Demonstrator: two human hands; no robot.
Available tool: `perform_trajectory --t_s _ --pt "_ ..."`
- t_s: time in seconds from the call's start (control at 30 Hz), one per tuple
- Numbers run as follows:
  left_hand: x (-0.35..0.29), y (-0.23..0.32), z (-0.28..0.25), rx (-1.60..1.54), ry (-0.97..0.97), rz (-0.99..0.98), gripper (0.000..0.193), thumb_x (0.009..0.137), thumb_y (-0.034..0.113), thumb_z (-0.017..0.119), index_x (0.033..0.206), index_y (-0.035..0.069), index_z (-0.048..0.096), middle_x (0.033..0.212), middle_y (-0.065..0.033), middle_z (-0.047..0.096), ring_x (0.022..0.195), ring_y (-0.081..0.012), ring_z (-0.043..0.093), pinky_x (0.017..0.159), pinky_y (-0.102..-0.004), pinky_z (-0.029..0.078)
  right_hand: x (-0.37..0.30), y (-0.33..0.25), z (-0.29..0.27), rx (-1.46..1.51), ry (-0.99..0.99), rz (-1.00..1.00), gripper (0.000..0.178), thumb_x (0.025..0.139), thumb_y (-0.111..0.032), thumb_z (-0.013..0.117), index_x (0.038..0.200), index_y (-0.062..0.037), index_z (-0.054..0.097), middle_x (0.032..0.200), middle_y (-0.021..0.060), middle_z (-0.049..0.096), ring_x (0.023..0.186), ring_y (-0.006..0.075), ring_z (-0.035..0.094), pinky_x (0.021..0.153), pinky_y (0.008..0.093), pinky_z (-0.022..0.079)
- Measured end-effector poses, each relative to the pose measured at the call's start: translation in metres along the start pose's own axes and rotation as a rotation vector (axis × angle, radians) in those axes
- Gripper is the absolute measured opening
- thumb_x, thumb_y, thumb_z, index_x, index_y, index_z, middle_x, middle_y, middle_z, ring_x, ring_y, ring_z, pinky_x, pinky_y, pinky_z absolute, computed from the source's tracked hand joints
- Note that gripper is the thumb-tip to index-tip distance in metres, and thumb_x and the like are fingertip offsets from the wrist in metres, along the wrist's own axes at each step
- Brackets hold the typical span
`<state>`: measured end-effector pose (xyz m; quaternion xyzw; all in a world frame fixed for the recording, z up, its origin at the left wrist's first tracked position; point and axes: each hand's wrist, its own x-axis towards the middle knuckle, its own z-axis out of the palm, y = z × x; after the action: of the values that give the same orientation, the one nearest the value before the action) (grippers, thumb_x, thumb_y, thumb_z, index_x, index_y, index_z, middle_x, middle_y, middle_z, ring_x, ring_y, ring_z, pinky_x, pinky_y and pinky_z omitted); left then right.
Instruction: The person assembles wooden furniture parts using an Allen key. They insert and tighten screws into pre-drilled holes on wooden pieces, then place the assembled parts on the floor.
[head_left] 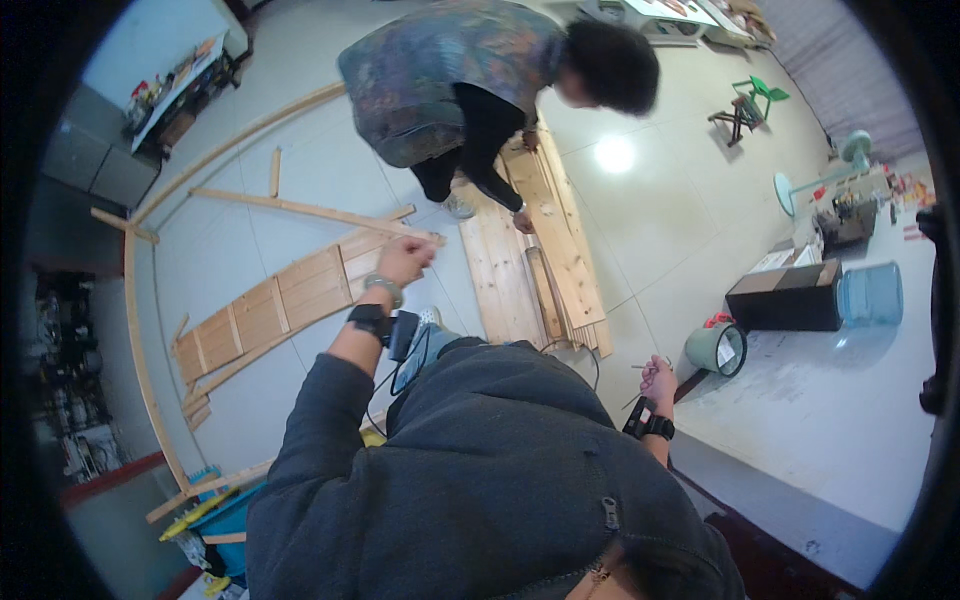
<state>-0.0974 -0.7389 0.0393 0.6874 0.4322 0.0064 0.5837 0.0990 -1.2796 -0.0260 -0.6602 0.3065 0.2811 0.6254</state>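
Note:
My left hand point(405, 260), with a bracelet and a black device on its wrist, is closed at the near end of a long wooden strip point(310, 210). Its fingers appear to pinch that end. Below the strip lies a slatted wooden panel point(275, 305). Over on the right, my right hand point(657, 382) is closed around a thin metal rod point(633, 402), too small to name more exactly. Ahead of me, another person point(470, 80) bends over a stack of pine boards point(555, 245), both hands on it.
A large wooden frame point(140, 340) borders the floor on the left. To my right, a white table point(800, 430) carries a black box point(785, 297) and a blue water jug point(870, 295). A grey-green round container point(715, 350) is at its edge. Further off stands a green folding stool point(750, 105).

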Motion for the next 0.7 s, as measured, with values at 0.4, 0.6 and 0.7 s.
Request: perform_trajectory --t_s 0.4,0.6,0.7 --pt "0.040 -0.250 -0.153 0.216 -0.030 -0.039 0.055 0.084 0.038 0.065 0.124 0.001 0.055 0.104 -0.0146 0.067 0.087 -0.0212 0.065 0.080 -0.0321 0.051 -0.093 -0.043 0.279 -0.677 -0.286 -0.256 0.025 0.092 -0.023 0.051 0.111 -0.0067 0.057 0.075 -0.0020 0.056 0.059 0.0057 0.051 0.043 0.0187 0.032" --pt "-0.133 -0.458 -0.275 0.527 0.220 -0.596 0.038 0.083 0.030 0.058 0.110 0.004 0.063 0.109 -0.0184 0.064 0.101 -0.0341 0.061 0.087 -0.0418 0.048 -0.083 -0.046 0.384 -0.708 -0.525 -0.178 0.032 0.097 -0.031 0.045 0.111 -0.0048 0.057 0.061 -0.0012 0.052 0.045 0.0072 0.044 0.039 0.0217 0.032" --pt "-0.231 -0.504 -0.288 0.908 -0.217 -0.675 0.030 0.080 0.025 0.061 0.104 0.007 0.062 0.110 -0.0161 0.063 0.103 -0.0339 0.060 0.087 -0.0431 0.049 -0.063 -0.050 0.426 -0.659 -0.570 -0.093 0.030 0.098 -0.034 0.042 0.104 -0.0085 0.057 0.062 -0.0010 0.053 0.047 0.0075 0.046 0.039 0.0226 0.033"
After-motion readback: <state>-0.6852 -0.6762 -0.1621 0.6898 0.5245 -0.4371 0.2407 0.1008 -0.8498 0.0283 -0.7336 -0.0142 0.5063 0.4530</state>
